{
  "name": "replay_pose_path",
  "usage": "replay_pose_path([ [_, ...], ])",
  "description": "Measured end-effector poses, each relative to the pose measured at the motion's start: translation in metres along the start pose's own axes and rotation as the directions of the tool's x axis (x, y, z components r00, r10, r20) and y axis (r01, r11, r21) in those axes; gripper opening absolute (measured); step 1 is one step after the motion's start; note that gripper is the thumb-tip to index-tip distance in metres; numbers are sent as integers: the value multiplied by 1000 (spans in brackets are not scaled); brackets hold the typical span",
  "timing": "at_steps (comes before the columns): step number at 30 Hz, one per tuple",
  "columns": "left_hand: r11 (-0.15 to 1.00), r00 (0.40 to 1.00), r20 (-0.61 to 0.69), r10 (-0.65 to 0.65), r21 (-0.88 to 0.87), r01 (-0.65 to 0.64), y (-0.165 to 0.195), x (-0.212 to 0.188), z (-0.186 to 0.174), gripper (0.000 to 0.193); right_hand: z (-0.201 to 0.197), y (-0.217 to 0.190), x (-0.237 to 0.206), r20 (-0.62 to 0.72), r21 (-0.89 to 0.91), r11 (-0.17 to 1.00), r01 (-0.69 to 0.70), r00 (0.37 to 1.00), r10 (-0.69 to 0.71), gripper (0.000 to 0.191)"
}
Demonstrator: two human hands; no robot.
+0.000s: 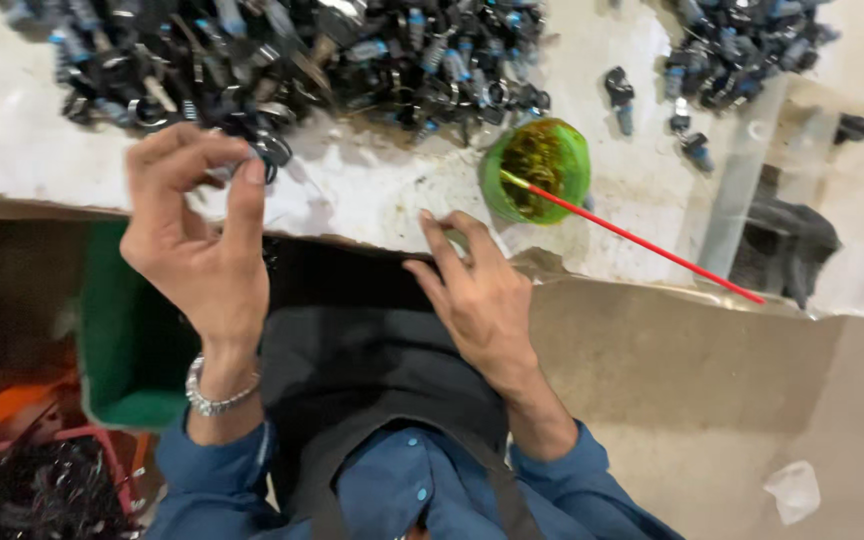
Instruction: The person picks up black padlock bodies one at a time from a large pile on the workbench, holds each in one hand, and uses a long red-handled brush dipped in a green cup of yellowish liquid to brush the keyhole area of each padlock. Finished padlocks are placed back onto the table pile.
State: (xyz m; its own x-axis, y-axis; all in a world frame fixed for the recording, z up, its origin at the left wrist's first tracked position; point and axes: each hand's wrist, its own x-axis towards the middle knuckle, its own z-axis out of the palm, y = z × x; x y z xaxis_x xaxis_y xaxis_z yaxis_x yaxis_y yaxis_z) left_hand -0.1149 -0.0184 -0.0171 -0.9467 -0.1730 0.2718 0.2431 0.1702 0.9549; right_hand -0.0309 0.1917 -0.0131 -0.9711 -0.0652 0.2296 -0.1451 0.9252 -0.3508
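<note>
My left hand [197, 240] is raised over the near edge of the white worktop [372, 190], its fingers pinched on a small dark ring-shaped part [270, 155] at the edge of a big heap of black and blue parts [282, 55]. My right hand [472, 290] rests at the table's front edge, fingers loosely spread, holding nothing; its fingertips lie just left of a green cup [537, 170]. A thin red stick [642, 240] leans out of that cup toward the right.
A smaller pile of the same parts [737, 45] lies at the back right, with a few loose ones [620, 95] beside it. A green bin [127, 340] stands below the table on the left. Brown cardboard [712, 380] covers the right side.
</note>
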Motion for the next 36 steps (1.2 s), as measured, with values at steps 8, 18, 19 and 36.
replay_pose_path([
  [8, 920, 985, 79, -154, -351, 173, -20, -7, 24, 12, 0, -3, -4, 10, -10, 999, -46, 999, 46, 46],
  [18, 659, 867, 379, 324, 566, -494, -1, -4, -14, 35, -4, 0, -1, 1, 11, 1000, -14, 1000, 14, 34],
  [19, 572, 825, 451, 340, 597, -562, 0, -8, -12, 34, -3, 3, 0, 16, 86, 995, -55, 998, 54, 33],
  [36, 965, 941, 260, 219, 84, -248, 11, -53, 34, 33, 1, 10, -29, -110, 725, 654, -218, 900, 421, 17],
])
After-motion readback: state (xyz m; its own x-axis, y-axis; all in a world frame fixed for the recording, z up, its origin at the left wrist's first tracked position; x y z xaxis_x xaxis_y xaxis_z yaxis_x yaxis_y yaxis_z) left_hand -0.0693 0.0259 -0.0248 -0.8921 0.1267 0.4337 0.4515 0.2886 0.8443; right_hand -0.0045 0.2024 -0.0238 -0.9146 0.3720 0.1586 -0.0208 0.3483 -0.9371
